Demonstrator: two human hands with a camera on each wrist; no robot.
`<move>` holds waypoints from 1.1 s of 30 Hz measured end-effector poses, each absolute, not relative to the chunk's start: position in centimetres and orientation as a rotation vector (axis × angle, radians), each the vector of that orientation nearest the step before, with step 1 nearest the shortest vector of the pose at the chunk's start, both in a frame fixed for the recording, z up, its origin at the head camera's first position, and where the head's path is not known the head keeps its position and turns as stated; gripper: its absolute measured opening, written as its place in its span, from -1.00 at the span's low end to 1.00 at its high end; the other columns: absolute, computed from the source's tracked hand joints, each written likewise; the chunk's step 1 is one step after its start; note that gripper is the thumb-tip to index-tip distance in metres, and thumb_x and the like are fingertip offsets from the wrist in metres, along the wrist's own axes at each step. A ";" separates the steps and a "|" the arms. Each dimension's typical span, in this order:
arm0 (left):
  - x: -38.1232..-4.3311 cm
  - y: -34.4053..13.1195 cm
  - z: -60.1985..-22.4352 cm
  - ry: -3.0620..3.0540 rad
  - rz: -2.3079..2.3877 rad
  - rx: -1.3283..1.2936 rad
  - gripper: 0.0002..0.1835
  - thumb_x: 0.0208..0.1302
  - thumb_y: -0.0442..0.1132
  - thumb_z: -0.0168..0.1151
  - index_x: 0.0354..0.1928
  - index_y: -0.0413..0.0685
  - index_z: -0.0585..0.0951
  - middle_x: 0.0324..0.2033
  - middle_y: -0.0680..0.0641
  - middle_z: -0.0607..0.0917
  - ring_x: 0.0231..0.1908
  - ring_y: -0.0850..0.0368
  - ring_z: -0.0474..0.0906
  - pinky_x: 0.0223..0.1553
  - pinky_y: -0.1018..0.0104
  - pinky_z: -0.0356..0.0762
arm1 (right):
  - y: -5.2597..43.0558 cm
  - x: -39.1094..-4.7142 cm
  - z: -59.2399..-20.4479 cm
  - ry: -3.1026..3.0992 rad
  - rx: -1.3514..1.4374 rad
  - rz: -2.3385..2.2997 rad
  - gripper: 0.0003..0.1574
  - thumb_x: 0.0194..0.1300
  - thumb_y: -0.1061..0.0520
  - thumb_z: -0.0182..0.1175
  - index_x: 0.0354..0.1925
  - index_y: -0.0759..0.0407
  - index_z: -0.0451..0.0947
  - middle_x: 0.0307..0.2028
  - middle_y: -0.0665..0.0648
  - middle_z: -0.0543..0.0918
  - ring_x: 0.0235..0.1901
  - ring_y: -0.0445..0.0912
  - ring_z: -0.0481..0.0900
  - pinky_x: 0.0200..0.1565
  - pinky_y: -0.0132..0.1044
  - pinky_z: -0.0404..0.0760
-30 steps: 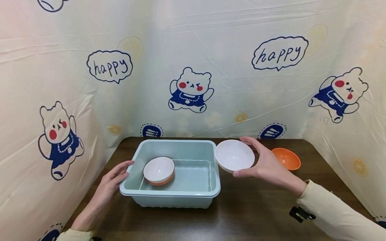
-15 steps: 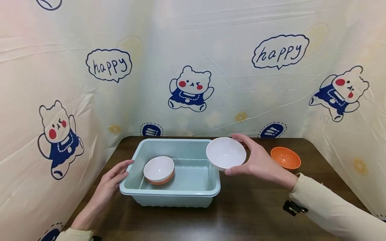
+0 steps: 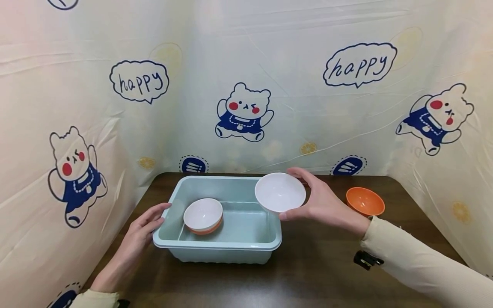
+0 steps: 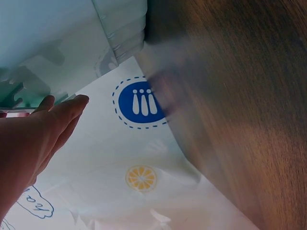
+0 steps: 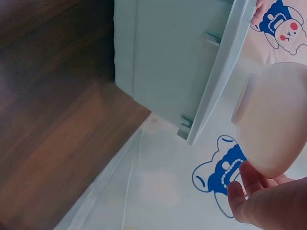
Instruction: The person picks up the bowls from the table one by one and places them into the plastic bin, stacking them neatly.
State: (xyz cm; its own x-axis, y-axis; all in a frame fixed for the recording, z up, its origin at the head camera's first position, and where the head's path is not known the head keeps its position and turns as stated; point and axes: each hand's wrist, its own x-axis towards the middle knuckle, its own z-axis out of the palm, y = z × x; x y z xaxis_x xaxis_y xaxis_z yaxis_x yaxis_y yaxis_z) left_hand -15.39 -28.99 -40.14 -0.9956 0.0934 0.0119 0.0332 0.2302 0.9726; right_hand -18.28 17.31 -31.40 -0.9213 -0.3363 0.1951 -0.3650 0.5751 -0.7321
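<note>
In the head view my right hand grips a white bowl by its right side, thumb at the near edge and fingers at the far edge. The bowl is tilted with its inside towards me, over the right rim of a pale blue plastic basin. The right wrist view shows the bowl's outside and foot, beside the basin's wall. My left hand touches the basin's left rim with fairly straight fingers. Inside the basin, at left, a white bowl sits on an orange one.
An orange bowl stands at the back right of the dark wooden table, beyond my right forearm. A printed cloth hangs round the table's back and sides.
My right hand has moved left with the white bowl, from beside the basin to over its right rim. The left hand, the basin and the bowls in it have stayed in place.
</note>
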 end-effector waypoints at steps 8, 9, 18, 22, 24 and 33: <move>-15.2 -28.9 -40.0 2.389 1.924 0.118 -0.45 0.72 -0.10 -0.08 0.58 -0.19 0.24 0.56 -0.28 0.20 0.30 0.36 0.34 0.06 0.48 0.50 | 16.3 -18.5 -31.1 -2.753 0.642 1.287 0.38 -0.19 -0.25 0.71 0.52 -0.01 0.29 0.39 0.09 0.47 0.23 0.07 0.48 0.15 0.08 0.59; -15.2 -28.9 -40.0 2.387 1.931 0.120 -0.45 0.72 -0.09 -0.08 0.58 -0.19 0.24 0.55 -0.28 0.21 0.27 0.41 0.36 0.07 0.48 0.50 | 16.2 -18.5 -31.1 -2.751 0.644 1.287 0.38 -0.19 -0.25 0.71 0.52 -0.01 0.29 0.39 0.09 0.47 0.23 0.07 0.48 0.16 0.08 0.59; -15.3 -28.9 -39.9 2.384 1.944 0.138 -0.43 0.71 -0.07 -0.06 0.57 -0.19 0.25 0.56 -0.29 0.20 0.26 0.45 0.35 0.07 0.49 0.49 | 15.4 -19.0 -30.8 -2.741 0.675 1.296 0.37 -0.20 -0.26 0.72 0.51 -0.03 0.31 0.37 0.05 0.49 0.21 0.02 0.50 0.14 0.05 0.59; -15.3 -28.9 -39.9 2.384 1.935 0.129 -0.43 0.71 -0.07 -0.06 0.58 -0.18 0.24 0.56 -0.27 0.19 0.30 0.36 0.31 0.07 0.50 0.48 | 14.7 -19.0 -30.5 -2.738 0.705 1.300 0.36 -0.19 -0.26 0.72 0.51 -0.03 0.32 0.36 0.03 0.49 0.21 0.00 0.50 0.14 0.04 0.60; -15.3 -28.9 -39.9 2.384 1.932 0.124 -0.43 0.71 -0.07 -0.06 0.58 -0.17 0.24 0.56 -0.27 0.20 0.30 0.34 0.32 0.07 0.49 0.49 | 14.4 -19.1 -30.3 -2.737 0.721 1.297 0.35 -0.19 -0.25 0.72 0.51 -0.02 0.33 0.36 0.03 0.49 0.21 -0.01 0.50 0.14 0.03 0.60; -15.3 -28.9 -39.8 2.387 1.928 0.125 -0.43 0.71 -0.05 -0.06 0.58 -0.16 0.24 0.56 -0.27 0.20 0.33 0.27 0.30 0.07 0.49 0.49 | 12.7 -19.6 -30.0 -2.745 0.754 1.276 0.38 -0.19 -0.26 0.72 0.51 0.05 0.33 0.35 0.04 0.51 0.22 -0.01 0.50 0.16 0.03 0.58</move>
